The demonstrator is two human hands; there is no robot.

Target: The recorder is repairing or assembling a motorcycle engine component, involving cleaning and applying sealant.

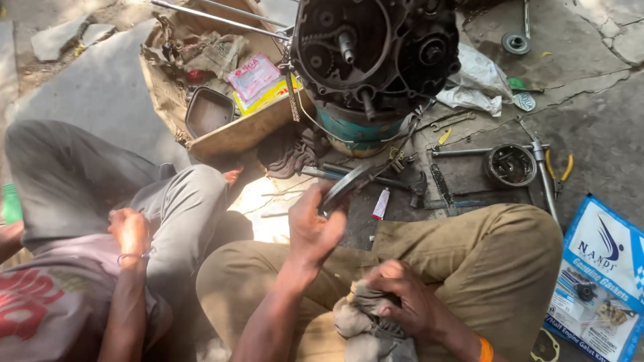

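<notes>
Blue-and-white gasket packet (604, 275) flat on the cracked concrete floor (597, 100) at lower right, beside the right knee. Pink packet (253, 75) over a yellow one (272, 96) in the cardboard tray (235, 134) left of the opened engine (376, 50). Small white tube (381, 204) with red end on the floor ahead. Left hand (314, 228) raised, grip clamped on a round metal disc (343, 188) held edge-on before the engine. Right hand (402, 295) low in the lap, fingers closed on a grey rag (365, 328). Another person's fist (129, 231) resting on a grey-trousered knee at left.
</notes>
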